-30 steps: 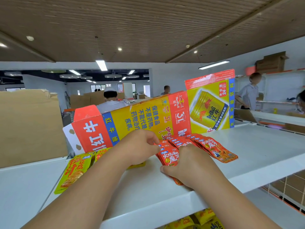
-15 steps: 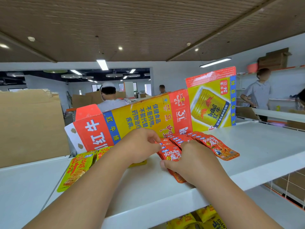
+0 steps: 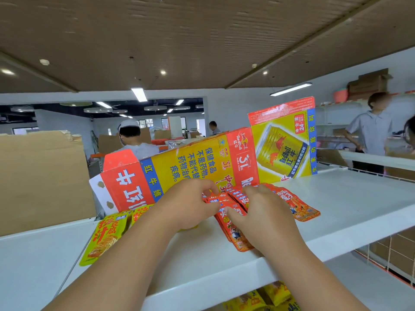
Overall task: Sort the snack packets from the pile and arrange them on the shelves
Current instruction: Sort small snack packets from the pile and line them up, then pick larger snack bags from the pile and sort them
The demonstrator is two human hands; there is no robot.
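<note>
Shelf stocking: a person's left hand (image 3: 186,205) and right hand (image 3: 262,214) both pinch a fanned stack of red snack packets (image 3: 302,208) lying on a white shelf (image 3: 350,198), just in front of a flattened red-and-yellow drinks carton (image 3: 190,162) propped on edge. The left fingers curl over the packets' top edges, and the right thumb presses their faces. Yellow snack packets (image 3: 102,239) lie before the carton's left end. Behind the carton stands a person in a white cap (image 3: 139,150).

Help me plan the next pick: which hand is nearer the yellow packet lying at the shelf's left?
Left. The left hand pinches the red packets just right of the yellow packet; the right hand grips those packets farther right.
</note>
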